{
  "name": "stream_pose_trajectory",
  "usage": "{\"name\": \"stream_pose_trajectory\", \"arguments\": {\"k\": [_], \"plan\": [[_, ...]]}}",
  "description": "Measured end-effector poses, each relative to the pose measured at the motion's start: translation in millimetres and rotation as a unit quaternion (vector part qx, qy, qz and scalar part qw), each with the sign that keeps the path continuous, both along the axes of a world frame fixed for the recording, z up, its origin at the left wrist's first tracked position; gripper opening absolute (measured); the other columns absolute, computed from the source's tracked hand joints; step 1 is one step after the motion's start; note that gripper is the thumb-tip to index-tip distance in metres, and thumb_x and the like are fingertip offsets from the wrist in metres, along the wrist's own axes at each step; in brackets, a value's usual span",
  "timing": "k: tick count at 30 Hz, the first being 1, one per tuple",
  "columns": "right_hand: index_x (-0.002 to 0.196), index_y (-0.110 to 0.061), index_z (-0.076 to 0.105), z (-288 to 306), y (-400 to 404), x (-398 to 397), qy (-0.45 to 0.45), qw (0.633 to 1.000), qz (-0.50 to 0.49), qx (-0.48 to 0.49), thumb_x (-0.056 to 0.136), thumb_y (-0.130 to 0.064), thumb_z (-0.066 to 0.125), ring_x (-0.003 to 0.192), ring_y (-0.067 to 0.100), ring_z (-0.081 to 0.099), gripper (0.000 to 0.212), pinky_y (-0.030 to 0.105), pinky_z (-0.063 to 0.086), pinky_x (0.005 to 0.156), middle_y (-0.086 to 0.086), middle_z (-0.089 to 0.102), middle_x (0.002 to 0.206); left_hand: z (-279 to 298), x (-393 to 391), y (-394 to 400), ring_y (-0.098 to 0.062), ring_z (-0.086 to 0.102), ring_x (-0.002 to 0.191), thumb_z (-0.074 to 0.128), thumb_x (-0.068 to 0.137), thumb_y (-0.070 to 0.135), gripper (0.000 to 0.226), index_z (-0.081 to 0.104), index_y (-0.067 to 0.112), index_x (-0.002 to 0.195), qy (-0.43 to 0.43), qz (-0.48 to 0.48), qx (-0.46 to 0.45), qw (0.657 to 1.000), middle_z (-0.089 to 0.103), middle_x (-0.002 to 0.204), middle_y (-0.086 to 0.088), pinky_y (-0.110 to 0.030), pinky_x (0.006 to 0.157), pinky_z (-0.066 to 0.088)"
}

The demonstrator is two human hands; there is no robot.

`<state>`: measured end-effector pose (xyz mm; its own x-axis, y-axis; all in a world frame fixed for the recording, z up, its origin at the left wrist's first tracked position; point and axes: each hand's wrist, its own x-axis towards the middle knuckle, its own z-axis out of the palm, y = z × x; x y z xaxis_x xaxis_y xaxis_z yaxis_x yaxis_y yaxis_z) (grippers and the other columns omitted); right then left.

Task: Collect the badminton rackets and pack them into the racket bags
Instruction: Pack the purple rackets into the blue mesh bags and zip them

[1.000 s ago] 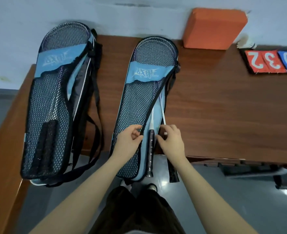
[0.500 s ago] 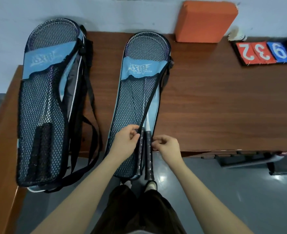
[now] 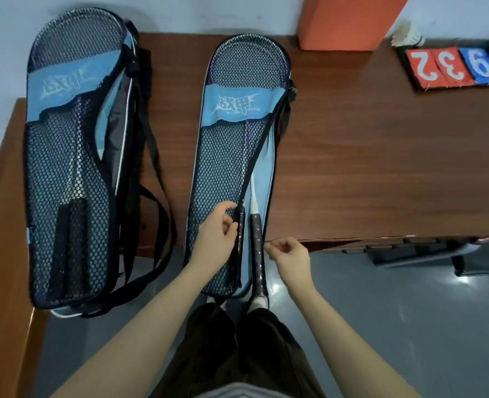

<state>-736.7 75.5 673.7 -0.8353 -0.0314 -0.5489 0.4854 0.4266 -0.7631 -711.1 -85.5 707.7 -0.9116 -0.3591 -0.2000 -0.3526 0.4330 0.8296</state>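
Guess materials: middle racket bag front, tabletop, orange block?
Racket bag: black open mesh, likely nylon; rackets show through; blue woven fabric band. Tabletop: dark wood or wood-look laminate, grain streaks, slight sheen. Orange block: matte, uniform; possibly foam, can't confirm.

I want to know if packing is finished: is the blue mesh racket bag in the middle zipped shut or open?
Open. The middle blue mesh racket bag gapes along its right edge, exposing a dark racket handle; the left hand holds the flap.

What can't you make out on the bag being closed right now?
Head view only:
- Zipper pull: too small to see; right hand pinches at the middle bag edge, contents unclear.
- Second racket handle: partly hidden by mesh and left hand.
- Bag's bottom end: hidden behind the person's legs.
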Motion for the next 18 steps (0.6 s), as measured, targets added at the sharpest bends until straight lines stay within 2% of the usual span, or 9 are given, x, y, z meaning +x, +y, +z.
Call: {"name": "stream_pose_trajectory", "arguments": {"k": [3,6,9,11,15,18], "plan": [[0.087,-0.007,0.069,-5.1,0.9,9.2,-0.134,0.980,-0.066,-0.135,0.086,-0.017,0.066,0.084,0.023,0.062,0.011,0.029,0.047,0.076,0.007,0.070,0.086,-2.3,3.1,-1.2,-0.004,0.049,0.073,0.050,0.090,0.002,0.035,0.057,0.021,0.118,0.038,-0.045,-0.033,0.998,0.049,0.080,0.005,-0.014,0.071,0.042],[0.094,-0.005,0.071,-4.1,-0.1,8.2,-0.201,0.946,-0.057,-0.249,0.079,-0.017,0.071,0.086,0.028,0.054,0.019,0.040,0.039,0.084,0.016,0.067,0.099,-3.8,6.1,-5.5,0.003,0.050,0.076,0.051,0.090,0.000,0.028,0.065,0.011,0.111,0.057,-0.048,-0.029,0.997,0.051,0.087,0.008,-0.005,0.073,0.037],[0.069,-0.013,0.070,7.5,-4.7,2.9,-0.214,0.931,-0.040,-0.292,0.065,-0.015,0.082,0.072,0.023,0.046,0.013,0.035,0.036,0.072,0.012,0.061,0.082,1.0,6.8,-4.4,0.002,0.051,0.076,0.052,0.090,0.000,0.025,0.067,0.008,0.108,0.062,-0.054,-0.015,0.997,0.052,0.089,0.004,-0.005,0.072,0.038],[0.055,-0.019,0.064,14.5,-6.6,-2.8,-0.196,0.936,-0.028,-0.290,0.068,-0.008,0.078,0.061,0.018,0.046,0.022,0.028,0.035,0.063,0.006,0.060,0.069,7.4,7.7,-4.1,0.003,0.051,0.079,0.052,0.090,0.001,0.026,0.066,0.010,0.111,0.072,-0.070,-0.015,0.995,0.053,0.092,0.002,-0.004,0.074,0.037],[0.069,-0.013,0.067,30.0,-5.7,-12.5,-0.159,0.943,-0.002,-0.292,0.064,-0.008,0.079,0.065,0.020,0.049,0.014,0.029,0.036,0.066,0.009,0.064,0.075,19.8,9.0,-1.3,-0.002,0.052,0.086,0.053,0.091,0.004,0.028,0.063,0.011,0.116,0.062,-0.094,-0.009,0.994,0.053,0.101,-0.001,-0.006,0.078,0.037],[0.072,-0.011,0.067,39.9,-1.4,-18.8,-0.142,0.940,-0.023,-0.309,0.073,-0.004,0.072,0.061,0.018,0.053,0.008,0.028,0.039,0.064,0.006,0.066,0.071,27.9,14.7,6.3,0.000,0.048,0.093,0.060,0.088,0.017,0.038,0.055,0.013,0.126,0.027,-0.130,0.014,0.991,0.045,0.111,0.003,-0.014,0.083,0.040]]}}
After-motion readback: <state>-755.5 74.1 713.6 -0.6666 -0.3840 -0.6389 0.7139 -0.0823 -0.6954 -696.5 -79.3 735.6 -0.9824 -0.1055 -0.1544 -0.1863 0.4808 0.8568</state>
